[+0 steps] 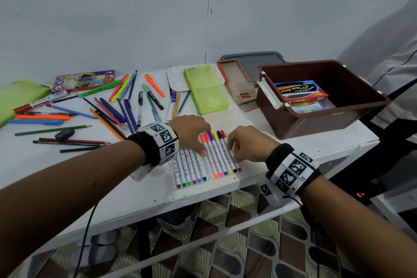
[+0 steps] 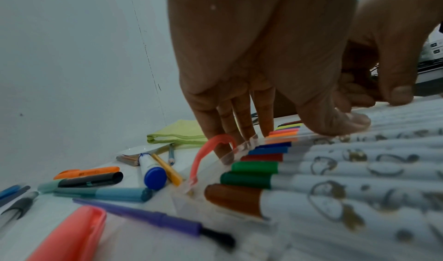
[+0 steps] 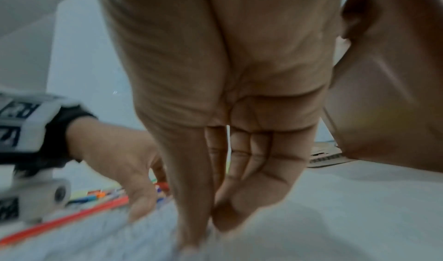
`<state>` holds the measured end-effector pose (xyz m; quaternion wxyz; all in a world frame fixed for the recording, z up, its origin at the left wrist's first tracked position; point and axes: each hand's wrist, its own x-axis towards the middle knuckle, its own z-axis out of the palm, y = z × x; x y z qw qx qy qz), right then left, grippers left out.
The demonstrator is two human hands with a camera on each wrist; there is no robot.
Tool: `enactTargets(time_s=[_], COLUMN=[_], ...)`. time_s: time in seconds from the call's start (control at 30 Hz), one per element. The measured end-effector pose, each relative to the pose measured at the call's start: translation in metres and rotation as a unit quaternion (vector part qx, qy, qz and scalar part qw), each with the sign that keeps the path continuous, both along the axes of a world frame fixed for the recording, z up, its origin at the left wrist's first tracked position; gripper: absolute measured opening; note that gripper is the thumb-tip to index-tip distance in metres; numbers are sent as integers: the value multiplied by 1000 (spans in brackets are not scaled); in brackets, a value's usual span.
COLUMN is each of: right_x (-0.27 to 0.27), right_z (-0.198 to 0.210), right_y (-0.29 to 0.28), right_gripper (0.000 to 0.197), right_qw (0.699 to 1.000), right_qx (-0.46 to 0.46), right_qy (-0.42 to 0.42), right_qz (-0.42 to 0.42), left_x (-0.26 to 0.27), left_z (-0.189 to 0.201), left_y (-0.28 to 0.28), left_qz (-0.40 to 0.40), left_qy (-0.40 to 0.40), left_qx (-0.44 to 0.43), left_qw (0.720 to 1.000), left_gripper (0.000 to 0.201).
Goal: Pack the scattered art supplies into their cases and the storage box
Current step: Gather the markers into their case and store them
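Both my hands are down on the marker case at the near edge of the table.

My left hand (image 1: 190, 130) lies flat, fingers straight and together, thumb pressing the middle of the clear marker case (image 1: 206, 166); my right hand (image 1: 247, 143) touches the right-hand row with fingertips bent down, gripping nothing I can see. Twelve markers (image 1: 215, 156) lie inside: six left, six right. Beyond, the brown storage box (image 1: 320, 97) stands open with two flat boxes (image 1: 300, 93) in it. Loose pens and pencils (image 1: 108, 108) spread across the table's (image 1: 293, 149) left side.
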<state>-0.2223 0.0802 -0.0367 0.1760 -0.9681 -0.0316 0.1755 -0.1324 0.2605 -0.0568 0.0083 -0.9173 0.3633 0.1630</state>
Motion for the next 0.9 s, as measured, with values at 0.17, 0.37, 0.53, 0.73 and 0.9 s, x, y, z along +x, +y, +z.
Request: enactTargets(time_s=[0.17,0.37,0.53,0.73,0.9], right_x=[-3,-6,-7,-8,-11], right_z=[-8,-12,-12,-14,-18], right_y=[-2,-1,-1,-3,-10], right_gripper=[28,26,24,25,33], right_qw=[1000,1000,1000,999,994], right_qx=[-14,-5,3,17,59], right_qy=[-26,-25,-24,-22,-5], right_qz=[-3,-13,-13,-33,-94], left_x=[0,-4,-11,-10,-9], left_z=[0,7,6,9,-1], left_y=[1,6,6,-2,7], left_qz=[0,-28,-34,-50,-36], left_qy=[8,50,39,20,32], left_qx=[-5,41,56,99,30], left_qw=[1000,998,997,994,998], left_gripper=[73,106,107,102,104])
